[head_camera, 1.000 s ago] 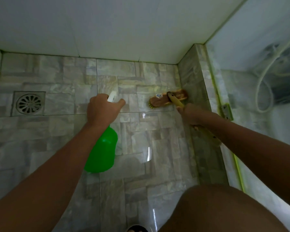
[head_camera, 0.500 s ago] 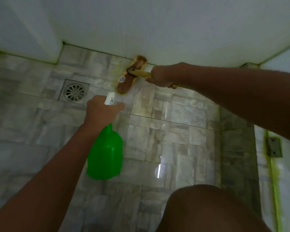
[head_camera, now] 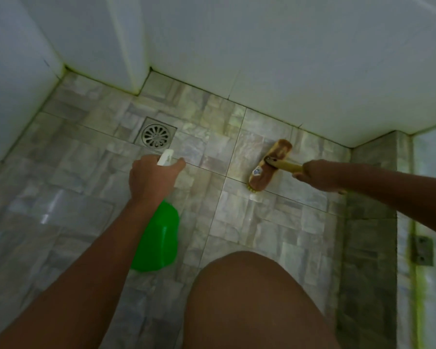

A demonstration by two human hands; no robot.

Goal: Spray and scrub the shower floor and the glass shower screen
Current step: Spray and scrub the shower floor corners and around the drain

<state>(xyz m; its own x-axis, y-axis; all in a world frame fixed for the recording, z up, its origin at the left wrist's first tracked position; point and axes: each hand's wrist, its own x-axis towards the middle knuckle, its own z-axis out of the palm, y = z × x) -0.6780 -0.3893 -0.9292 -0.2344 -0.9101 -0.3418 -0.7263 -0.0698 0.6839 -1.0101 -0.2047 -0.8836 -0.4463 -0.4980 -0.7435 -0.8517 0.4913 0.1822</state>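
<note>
Head view looks down at a wet grey stone-tile shower floor (head_camera: 275, 217). L hand (head_camera: 151, 180) is wrapped round the neck/trigger of a green spray bottle (head_camera: 159, 238), index finger stretched fwd past the white nozzle (head_camera: 165, 157); bottle body hangs below the wrist, over the floor, nozzle aimed toward the round metal floor drain (head_camera: 155, 135). R hand (head_camera: 317, 175) is curled tight round the yellow handle (head_camera: 287, 167) of a wooden scrub brush (head_camera: 269, 165). Brush head lies bristles-down on the tiles, near the back wall, to the right of the drain and well apart from the bottle; yellow bristles peek out at its near end, small sticker on its back. White wall tiles (head_camera: 262, 59) run along the back w/ dark grout at the floor joint. Raised tiled kerb (head_camera: 370, 222) on the right, w/ yellow-green staining along the strip beside it and a small metal bracket (head_camera: 422, 251) there. Glass shower screen: can't tell for sure, maybe the pale panel at far right. Bare knee (head_camera: 257, 298) fills bottom centre.
</note>
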